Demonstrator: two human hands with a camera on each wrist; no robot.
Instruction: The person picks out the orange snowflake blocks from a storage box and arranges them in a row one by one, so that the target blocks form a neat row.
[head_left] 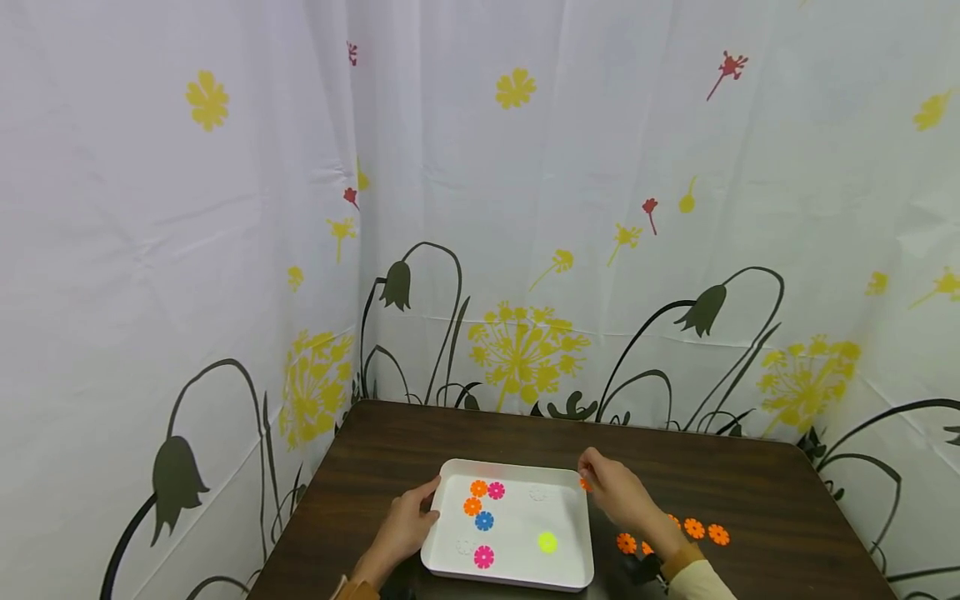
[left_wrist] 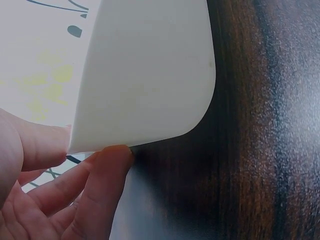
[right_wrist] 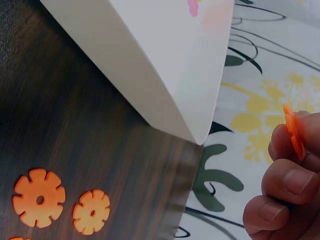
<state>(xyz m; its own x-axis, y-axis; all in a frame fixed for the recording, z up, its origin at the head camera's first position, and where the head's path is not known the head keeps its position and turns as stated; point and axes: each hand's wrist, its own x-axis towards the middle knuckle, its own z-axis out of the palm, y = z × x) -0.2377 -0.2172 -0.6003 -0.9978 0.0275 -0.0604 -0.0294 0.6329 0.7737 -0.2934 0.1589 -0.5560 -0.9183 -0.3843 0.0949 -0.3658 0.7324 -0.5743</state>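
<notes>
A shallow white tray lies on the dark table. My left hand holds its left side, with the thumb at the rim and a fingertip against the outer wall. Over the tray's far right corner, my right hand pinches an orange flower-shaped disc, its other fingers curled. Inside the tray lie orange discs, pink discs, a blue disc, a yellow disc and pale, see-through discs.
Several more orange flower discs lie on the table right of the tray, near and partly behind the right forearm. A white curtain with flower prints hangs behind the table and on its left side.
</notes>
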